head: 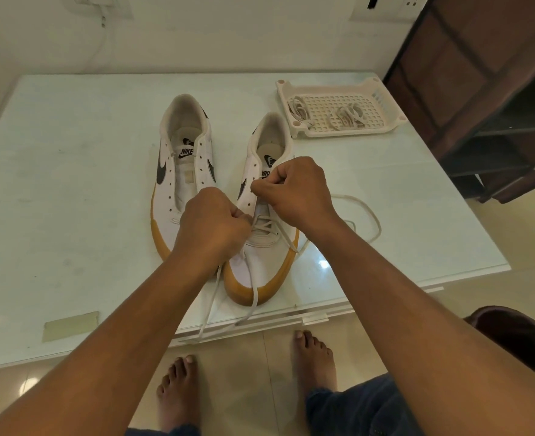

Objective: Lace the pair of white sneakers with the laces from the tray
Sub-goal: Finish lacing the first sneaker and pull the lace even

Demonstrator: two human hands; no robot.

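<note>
looking down on a pale, glossy table set against a white wall, and both hands are in over the near sneaker, which sits toe toward me close to the front edge. i've got the left hand balled up at the lower eyelets, fingers curled tight on the lace, and two strands run out from under it, down past the toe and off the table edge. the right hand is higher up the shoe, thumb and forefinger pinched together on the lace at the eyelet row. beyond that wrist a loose loop of lace sprawls on the tabletop. i can see a couple of crossings in near the toe, and the one upper eyelet in sight is bare. the far sneaker lies just beside it, unlaced, black swoosh, gum sole.

back right on the table, the perforated tray holds two bundled laces, well apart from the shoes. a patch of tape sits near the front left edge. round the room: a dark shelf rack to the right, a socket and a switch plate with a cable up on the wall, glossy floor tiles below, two bare feet on them, and a dark seat at the right.
</note>
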